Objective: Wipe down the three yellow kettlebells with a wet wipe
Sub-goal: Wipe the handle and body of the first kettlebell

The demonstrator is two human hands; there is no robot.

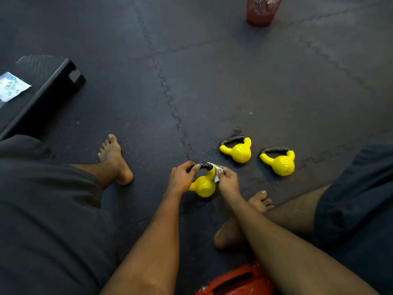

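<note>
The step in hand looks like the wiping of the nearest kettlebell (204,186). It sits tilted, low over the floor (234,86) between the person's bare feet, with its round body toward the camera and its dark handle (204,166) away. Whether it rests on the floor or is held just clear I cannot tell. The left grip (182,177) is curled round the left part of that handle and steadies it. The right grip (228,180) pinches the wipe (217,178) against the yellow post where handle meets body on the right side. Only a bunched white edge of the wipe shows there. The middle kettlebell (239,152) and the right kettlebell (280,163) lie on their sides just beyond, apart from each other and from both hands. Nothing shows whether they have been wiped. Next, I judge, the wipe needs drawing down over the body or along the handle while the left grip holds firm, so the round body does not roll. The left grip would then have to shift to free the stretch of handle it covers.
</note>
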